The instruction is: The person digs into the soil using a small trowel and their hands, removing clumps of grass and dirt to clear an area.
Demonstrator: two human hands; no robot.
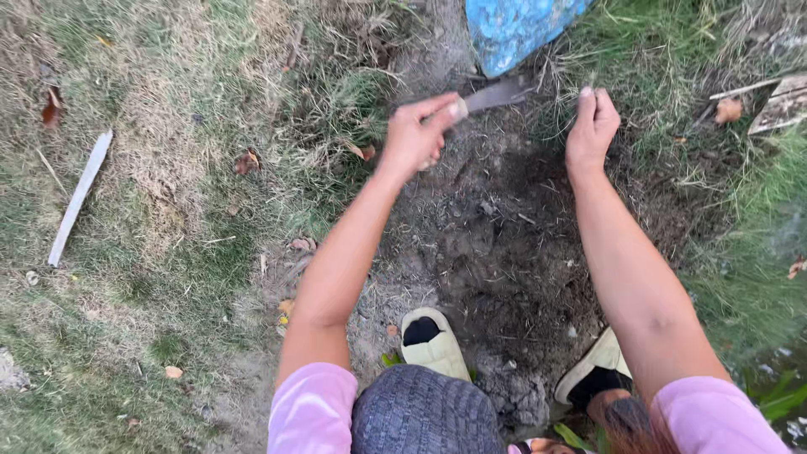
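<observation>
Grass [151,168], dry and pale at left, greener at right, all around a bare patch of dark soil [496,244] in the middle. At the top edge, a blue container [517,29] with a mottled, scuffed surface, rounded, standing at the far rim of the soil; no label readable on it. Two bare arms in pink sleeves [313,408] reaching forward over the soil. Left hand [418,134] clenched round the handle of a knife [496,94], fingers [437,109] curled tight, thumb on top; flat grey blade pointing right and up, its tip just under the blue container, near the ground. Right hand [591,126] raised beside the blade, well apart from the left, fingertips pinched together on a thin wisp of grass; hard to tell more than that. Below, two pale slip-on shoes [433,340] planted on the soil, one at centre, one lower right. Far left, a long white stick [78,197] lying slantwise on the dry grass. Top right, a flat pale board [782,105] among green blades. Scattered brown dead leaves [245,161] here and there.
</observation>
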